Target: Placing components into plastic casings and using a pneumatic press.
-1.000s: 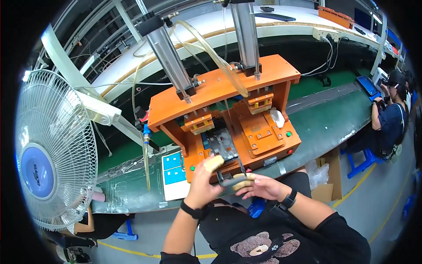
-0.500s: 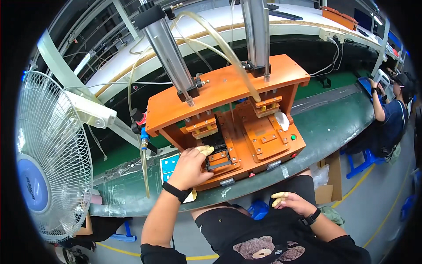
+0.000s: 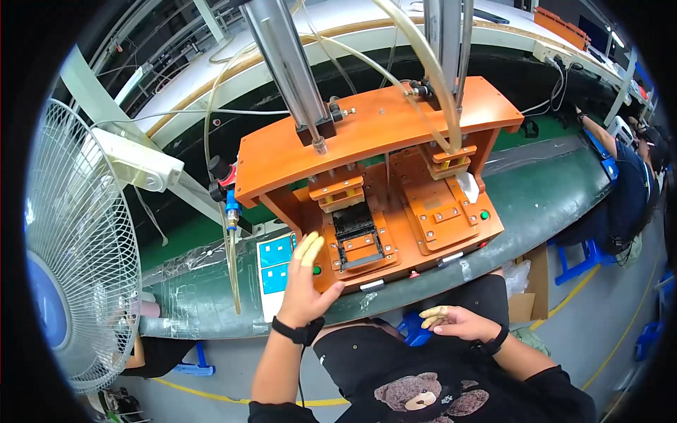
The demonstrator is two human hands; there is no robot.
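Black frame at left in orange press

Left hand, fingers extended, empty, is just left of the frame; right hand, loosely curled, apparently empty, is nearer. The frame looks light and stiff, perhaps brittle: best held by its outer sides.

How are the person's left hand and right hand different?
The left hand is beside the press, near a green button; the right hand is farther back, closer to the body. The left hand's fingers point away from the body, while the right hand's point leftward. The left hand's thumb sticks out; the right hand's lies closer to its fingers. Both have yellowish finger covers and dark wrist bands.
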